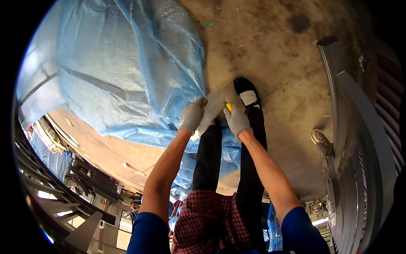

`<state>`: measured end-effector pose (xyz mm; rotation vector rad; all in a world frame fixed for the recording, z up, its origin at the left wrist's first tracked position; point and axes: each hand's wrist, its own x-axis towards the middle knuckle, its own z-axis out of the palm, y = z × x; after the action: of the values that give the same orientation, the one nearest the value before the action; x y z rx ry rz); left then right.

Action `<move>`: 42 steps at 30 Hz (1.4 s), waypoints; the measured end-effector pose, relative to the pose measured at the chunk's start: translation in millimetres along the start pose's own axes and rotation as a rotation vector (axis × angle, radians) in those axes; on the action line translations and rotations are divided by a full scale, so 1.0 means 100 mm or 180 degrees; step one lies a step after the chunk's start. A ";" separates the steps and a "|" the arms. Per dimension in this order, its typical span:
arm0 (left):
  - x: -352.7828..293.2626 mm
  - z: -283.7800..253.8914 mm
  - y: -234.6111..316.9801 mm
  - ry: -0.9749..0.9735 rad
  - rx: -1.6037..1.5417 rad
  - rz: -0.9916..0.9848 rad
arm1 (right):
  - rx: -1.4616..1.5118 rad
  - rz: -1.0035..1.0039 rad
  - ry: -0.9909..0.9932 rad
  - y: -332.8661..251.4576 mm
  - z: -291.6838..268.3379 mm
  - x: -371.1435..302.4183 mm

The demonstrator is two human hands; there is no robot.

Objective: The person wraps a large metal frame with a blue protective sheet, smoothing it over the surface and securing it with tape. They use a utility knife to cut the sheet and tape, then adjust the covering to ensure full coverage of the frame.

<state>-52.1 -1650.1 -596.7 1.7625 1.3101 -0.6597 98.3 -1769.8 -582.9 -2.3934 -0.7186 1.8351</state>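
Observation:
Both my hands wear light grey gloves. My left hand (193, 114) is closed, pinching the edge of a thin, clear plastic sheet (218, 97) beside the bubble wrap. In my right hand (237, 120) is a yellow-handled cutter (229, 106), its tip pointing away from me; the blade is too small to make out. The clear sheet stretches between the two hands. A large spread of bluish bubble wrap (127, 63) fills the left side, rumpled near my left hand and running down by my legs.
My right shoe (245, 90) stands on the stained concrete floor (287, 84). Grey metal profiles (368, 122) and a caster wheel (320, 137) are at the right. Dark curved metal parts (84, 182) lie at the lower left.

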 end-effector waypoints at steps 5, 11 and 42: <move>0.20 -0.17 0.11 -0.0099 0.0064 0.0096 | -0.0486 -0.0159 -0.0195 -0.48 -0.18 0.44; 0.06 -0.17 0.01 -0.0436 0.0506 0.0437 | -0.0273 -0.0164 -0.0079 -0.15 0.36 0.32; -0.20 -0.09 0.31 0.0454 -0.0444 0.0020 | -0.0229 -0.0021 0.0078 -0.32 -0.20 0.00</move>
<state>-30.1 -1656.5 -567.0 1.7242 1.4110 -0.4345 106.0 -1736.4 -566.9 -2.4493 -0.8025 1.8045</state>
